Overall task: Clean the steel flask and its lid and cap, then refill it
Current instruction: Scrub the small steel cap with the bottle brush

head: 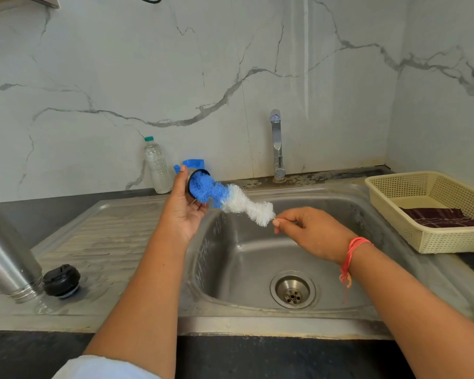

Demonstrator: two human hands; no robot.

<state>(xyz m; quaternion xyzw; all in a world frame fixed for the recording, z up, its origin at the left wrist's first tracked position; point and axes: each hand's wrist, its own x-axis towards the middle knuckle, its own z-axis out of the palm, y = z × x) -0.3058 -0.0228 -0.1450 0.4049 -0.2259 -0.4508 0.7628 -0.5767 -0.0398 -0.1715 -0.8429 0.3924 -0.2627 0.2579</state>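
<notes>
Head view. Left hand [185, 212] grips the steel cap [192, 173] above the sink [257, 258], with the brush [230, 198] tip inside it. Right hand [309, 231] pinches the brush's thin stem. The flask [3, 255], mouth down, and the black lid [61, 280] stand side by side on the drainboard. Risk: the pinch could slip, or a wet cap could drop.

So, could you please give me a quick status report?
Left hand grips cap, right hand pinches brush. Brush end inside cap. Flask, lid on drainboard.

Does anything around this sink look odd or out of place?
Nothing alarming. The steel flask stands mouth-down on the drainboard, a wet patch round its mouth, beside its black lid. Behind the tap, the counter strip looks patchy and worn.
</notes>
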